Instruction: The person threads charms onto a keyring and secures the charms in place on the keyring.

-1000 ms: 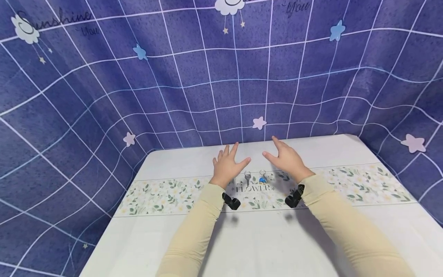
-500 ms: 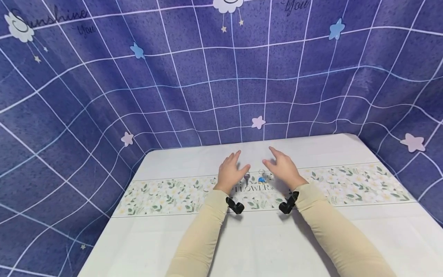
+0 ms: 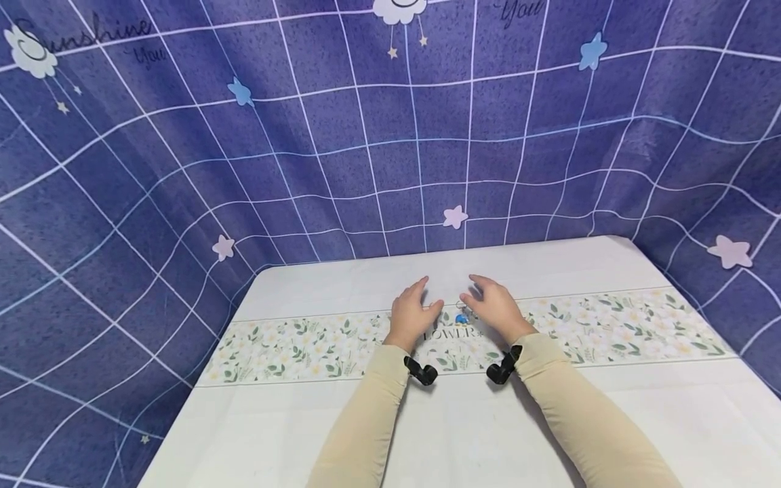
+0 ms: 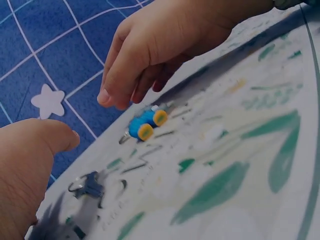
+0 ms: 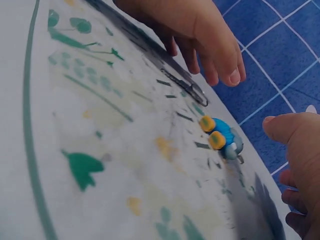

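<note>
My left hand (image 3: pixel 410 315) hovers over the patterned table band, fingers loosely bent and thumb spread, holding nothing. A dark key (image 4: pixel 89 186) with a metal ring lies beside it, partly hidden by the thumb in the head view. My right hand (image 3: pixel 497 310) is held opposite, thumb apart from the fingers and nothing in its grasp. Between the two hands lies a small keychain figure (image 3: pixel 462 318), with a blue body, yellow feet (image 5: pixel 216 140) and a grey part at one end. Its ring is near my right thumb. In the wrist views neither hand touches the key or figure.
A white table (image 3: pixel 293 423) carries a printed floral band (image 3: pixel 293 346) with lettering. Behind the table and along its sides hangs a blue grid-patterned curtain (image 3: pixel 329 169) with stars and clouds. Black cameras (image 3: pixel 421 371) are strapped to both wrists.
Both hands have drawn closer together and come back toward the body, nearer the key and the keychain figure. Their spread fingers have bent slightly. The left hand now covers part of the key.
</note>
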Action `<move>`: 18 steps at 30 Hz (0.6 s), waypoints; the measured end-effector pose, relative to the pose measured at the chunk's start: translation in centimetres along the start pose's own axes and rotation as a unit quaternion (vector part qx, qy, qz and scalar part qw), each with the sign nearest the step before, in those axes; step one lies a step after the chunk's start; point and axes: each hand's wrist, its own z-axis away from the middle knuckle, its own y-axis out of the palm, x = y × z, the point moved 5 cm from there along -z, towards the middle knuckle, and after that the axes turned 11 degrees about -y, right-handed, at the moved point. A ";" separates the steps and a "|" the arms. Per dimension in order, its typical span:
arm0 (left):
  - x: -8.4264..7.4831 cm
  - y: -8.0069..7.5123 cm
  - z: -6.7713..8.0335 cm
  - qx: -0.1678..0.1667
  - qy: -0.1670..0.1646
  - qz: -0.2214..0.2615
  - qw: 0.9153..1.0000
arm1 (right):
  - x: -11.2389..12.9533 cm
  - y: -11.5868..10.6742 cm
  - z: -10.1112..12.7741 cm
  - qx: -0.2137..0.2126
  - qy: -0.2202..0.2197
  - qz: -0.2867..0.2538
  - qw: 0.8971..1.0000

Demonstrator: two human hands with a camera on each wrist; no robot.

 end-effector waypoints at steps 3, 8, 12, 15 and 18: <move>0.1 0.4 0.1 0.003 0.003 0.002 1.000 | -0.2 0.4 0.1 0.001 0.002 0.004 1.000; 0.3 0.7 0.1 0.007 -0.007 0.006 1.000 | 0.0 0.6 0.2 0.002 -0.001 0.010 1.000; 0.5 1.0 0.1 0.005 -0.009 -0.015 1.000 | 0.0 1.1 0.3 0.012 -0.004 0.024 1.000; 0.6 1.2 0.2 0.002 -0.007 -0.036 0.999 | -0.1 1.5 0.3 0.018 -0.009 0.040 0.999; 0.6 1.3 0.3 -0.003 -0.005 -0.048 0.999 | -0.1 1.7 0.3 0.018 -0.016 0.050 0.998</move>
